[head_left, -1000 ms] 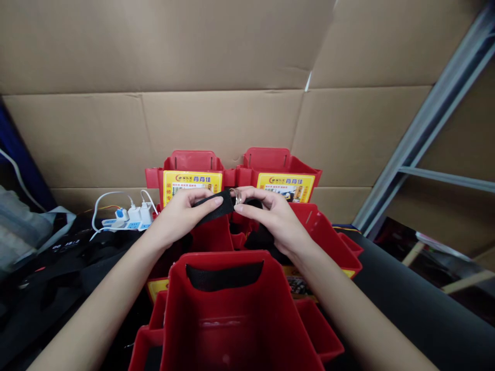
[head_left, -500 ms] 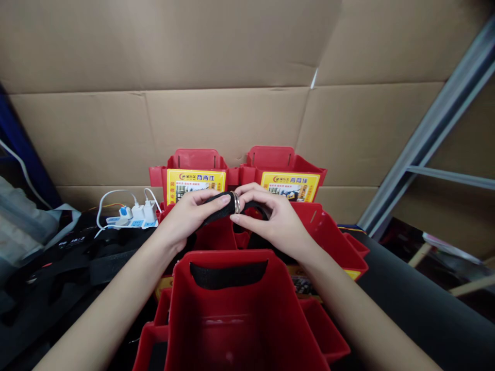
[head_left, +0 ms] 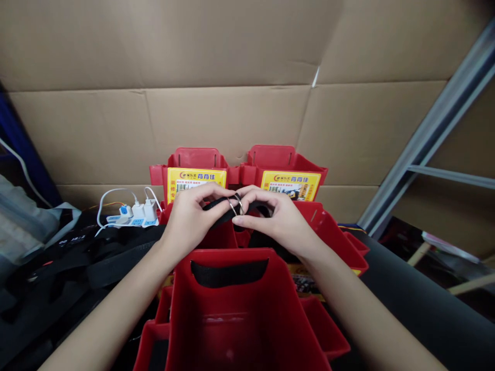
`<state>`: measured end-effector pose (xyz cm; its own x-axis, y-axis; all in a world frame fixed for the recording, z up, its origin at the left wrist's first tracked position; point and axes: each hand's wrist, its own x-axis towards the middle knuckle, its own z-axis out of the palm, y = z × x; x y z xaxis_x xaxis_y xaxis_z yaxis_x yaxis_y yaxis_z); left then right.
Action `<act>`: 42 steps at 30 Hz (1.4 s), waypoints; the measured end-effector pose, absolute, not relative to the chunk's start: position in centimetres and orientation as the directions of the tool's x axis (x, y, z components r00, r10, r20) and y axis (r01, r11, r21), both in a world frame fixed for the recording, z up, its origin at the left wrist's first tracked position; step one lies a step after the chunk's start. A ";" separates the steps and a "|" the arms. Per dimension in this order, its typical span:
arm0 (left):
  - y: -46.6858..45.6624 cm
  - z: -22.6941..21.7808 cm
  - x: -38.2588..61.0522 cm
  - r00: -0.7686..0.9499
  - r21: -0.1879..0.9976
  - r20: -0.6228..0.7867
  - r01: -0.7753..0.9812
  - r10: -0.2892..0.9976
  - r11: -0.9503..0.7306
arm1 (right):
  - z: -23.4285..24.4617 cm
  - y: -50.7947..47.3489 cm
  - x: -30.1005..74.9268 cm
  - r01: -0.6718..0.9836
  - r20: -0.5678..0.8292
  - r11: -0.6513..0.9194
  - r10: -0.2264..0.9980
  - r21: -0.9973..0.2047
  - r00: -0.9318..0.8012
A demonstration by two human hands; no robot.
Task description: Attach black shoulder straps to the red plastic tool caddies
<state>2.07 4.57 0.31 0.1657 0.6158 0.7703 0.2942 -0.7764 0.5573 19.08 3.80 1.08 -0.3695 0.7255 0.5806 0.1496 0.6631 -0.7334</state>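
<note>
Two metal rings (head_left: 236, 204) sit between my fingertips, tilted apart from each other, on a black webbing strap (head_left: 221, 210). My left hand (head_left: 193, 208) is closed, pinching the strap and one ring between thumb and fingers. From the other side my right hand (head_left: 273, 214) pinches the second ring and the strap beside it. Right below, the nearest red plastic tool box (head_left: 232, 304) stands with its mouth toward me. A length of black webbing (head_left: 230, 273) passes through slots in its back wall.
More red boxes (head_left: 196, 157) with yellow labels (head_left: 292, 183) stand behind. At left are a white power strip (head_left: 133, 220) with plugged-in chargers and a heap of black straps (head_left: 65, 288). A cardboard wall (head_left: 224, 118) closes the back; a metal frame (head_left: 429, 123) leans at right.
The two rings, close together before, are now spread apart at an angle. My left hand has turned over the strap, its fingertips moving onto the ring.
</note>
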 end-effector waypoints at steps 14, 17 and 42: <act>4.8 0.4 1.2 0.318 0.143 0.887 0.500 0.335 -0.854 | 0.8 3.4 18.6 0.413 0.693 0.724 0.674 -0.552 -0.255; 5.0 0.3 0.9 0.387 0.043 0.883 0.499 0.267 -0.866 | 0.8 3.5 18.7 0.402 0.677 0.712 0.691 -0.576 -0.255; 6.0 0.8 -0.7 0.561 0.039 0.684 0.610 0.466 -0.792 | 4.1 5.9 23.9 -0.490 0.362 0.478 0.876 -0.728 0.318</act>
<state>-0.68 6.04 0.78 0.5613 0.4659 0.6841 0.6095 -0.7918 0.0391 23.91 5.86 4.09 0.3181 0.8764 0.3615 -0.4903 0.4785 -0.7285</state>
